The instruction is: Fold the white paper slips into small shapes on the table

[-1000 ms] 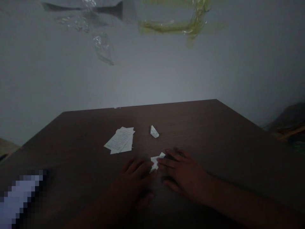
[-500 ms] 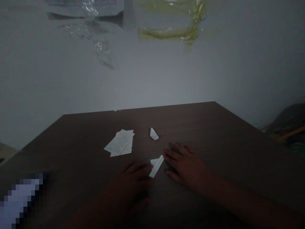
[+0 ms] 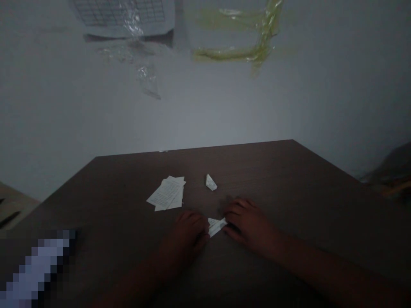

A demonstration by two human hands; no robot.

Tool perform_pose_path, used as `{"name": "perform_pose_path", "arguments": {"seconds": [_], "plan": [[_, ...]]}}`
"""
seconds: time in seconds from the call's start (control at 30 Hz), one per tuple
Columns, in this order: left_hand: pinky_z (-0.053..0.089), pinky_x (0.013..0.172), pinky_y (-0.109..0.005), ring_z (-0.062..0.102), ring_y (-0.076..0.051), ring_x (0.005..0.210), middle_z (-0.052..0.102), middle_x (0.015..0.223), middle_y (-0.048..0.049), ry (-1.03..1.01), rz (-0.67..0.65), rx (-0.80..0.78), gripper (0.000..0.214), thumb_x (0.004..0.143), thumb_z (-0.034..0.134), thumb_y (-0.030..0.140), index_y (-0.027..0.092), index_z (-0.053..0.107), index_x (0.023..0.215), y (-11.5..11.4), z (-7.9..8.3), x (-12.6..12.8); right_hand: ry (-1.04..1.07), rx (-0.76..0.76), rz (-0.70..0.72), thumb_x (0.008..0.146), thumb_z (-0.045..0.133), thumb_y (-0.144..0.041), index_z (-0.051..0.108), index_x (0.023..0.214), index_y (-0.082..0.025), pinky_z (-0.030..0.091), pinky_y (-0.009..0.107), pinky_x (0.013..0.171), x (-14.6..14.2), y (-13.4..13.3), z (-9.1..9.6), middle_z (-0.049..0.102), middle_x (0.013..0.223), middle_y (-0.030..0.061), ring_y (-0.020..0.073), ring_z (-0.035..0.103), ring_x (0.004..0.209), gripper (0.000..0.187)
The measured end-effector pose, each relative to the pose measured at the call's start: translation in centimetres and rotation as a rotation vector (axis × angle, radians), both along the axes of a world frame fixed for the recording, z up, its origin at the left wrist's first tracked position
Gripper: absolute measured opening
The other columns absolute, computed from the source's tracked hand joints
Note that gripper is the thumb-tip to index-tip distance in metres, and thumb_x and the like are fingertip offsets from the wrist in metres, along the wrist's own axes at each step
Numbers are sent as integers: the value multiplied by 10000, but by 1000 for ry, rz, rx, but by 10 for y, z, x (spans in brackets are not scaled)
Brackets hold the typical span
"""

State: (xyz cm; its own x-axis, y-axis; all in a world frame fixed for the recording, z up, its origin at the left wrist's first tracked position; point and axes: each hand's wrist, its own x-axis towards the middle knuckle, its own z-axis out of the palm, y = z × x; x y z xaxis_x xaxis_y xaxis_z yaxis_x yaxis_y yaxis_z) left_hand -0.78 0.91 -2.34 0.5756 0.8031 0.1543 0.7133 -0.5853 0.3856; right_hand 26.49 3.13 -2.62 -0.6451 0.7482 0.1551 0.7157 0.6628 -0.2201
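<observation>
My left hand (image 3: 186, 235) and my right hand (image 3: 247, 222) rest on a dark wood-grain table (image 3: 257, 179), fingers curled inward. Between them lies a small folded piece of white paper (image 3: 215, 226), its ends touching the fingertips of both hands. Whether either hand grips it is hard to tell in this dim light. Farther off, left of centre, sits a loose stack of printed paper sheets (image 3: 167, 193). A small folded paper wedge (image 3: 211, 182) lies just beyond my hands, touching neither.
A pixelated pale object (image 3: 41, 265) covers the table's lower left. The table's far edge meets a grey wall (image 3: 205, 107) bearing yellowish tape strips (image 3: 237, 53), clear plastic film and a grid-printed sheet (image 3: 118, 13). Dark objects (image 3: 391, 175) sit beyond the right corner.
My hands were apart half a second ago and have closed in on the folded paper from both sides. The paper has turned to a flatter angle. The view has tilted slightly upward.
</observation>
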Motion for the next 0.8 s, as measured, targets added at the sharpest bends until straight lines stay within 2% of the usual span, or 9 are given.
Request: {"name": "perform_pose_path", "arguments": {"seconds": [0.07, 0.13, 0.27, 0.37, 0.57, 0.67, 0.8], "plan": [[626, 1127, -468, 757, -283, 1238, 832, 1265, -55, -6, 36, -4, 286, 978, 690, 9, 231, 728, 1155, 0, -2, 2, 27, -5, -7, 1090, 766, -305, 828, 1124, -198, 613, 579, 1112, -1, 1, -2, 834, 1207, 121, 367, 736, 1235, 128], [624, 1155, -506, 756, -307, 1285, 828, 1327, -76, -11, 57, 4, 348, 962, 714, 28, 239, 729, 1238, 1, -5, 2, 62, -7, -18, 1083, 765, -301, 820, 1158, -199, 622, 567, 1100, -2, 1, -4, 818, 1217, 130, 362, 731, 1229, 138], [590, 1229, -567, 739, -328, 1364, 819, 1401, -96, -22, 53, 27, 476, 960, 700, 40, 245, 716, 1389, 4, -15, -2, 130, -8, 17, 1065, 782, -316, 751, 1466, -185, 563, 608, 1230, -1, 4, -11, 738, 1503, 182, 396, 644, 1447, 422], [587, 1235, -561, 739, -315, 1372, 822, 1406, -87, -40, 18, 16, 543, 936, 696, 28, 251, 712, 1431, 7, -21, -6, 133, -46, 69, 1073, 763, -316, 700, 1576, -167, 494, 622, 1315, -1, 5, -15, 657, 1650, 198, 406, 541, 1583, 528], [580, 1238, -533, 727, -301, 1392, 812, 1429, -75, -68, 21, -14, 610, 915, 714, 25, 276, 710, 1470, 8, -19, -8, 109, -107, 112, 1084, 718, -306, 670, 1633, -199, 443, 655, 1346, -3, 5, -16, 564, 1760, 193, 412, 438, 1670, 562], [578, 1237, -492, 717, -279, 1403, 801, 1437, -71, -94, 21, -62, 594, 914, 702, 4, 271, 717, 1445, 8, -13, -7, 150, -117, 131, 1069, 725, -289, 677, 1615, -212, 446, 651, 1340, -3, 5, -14, 592, 1730, 191, 398, 469, 1648, 553], [572, 1246, -499, 715, -284, 1410, 794, 1441, -75, -150, -4, -81, 548, 935, 688, 42, 272, 705, 1432, 5, -6, -8, 222, -113, 130, 1034, 763, -266, 706, 1559, -205, 453, 618, 1336, -3, 6, -16, 641, 1662, 193, 382, 517, 1612, 531]]}}
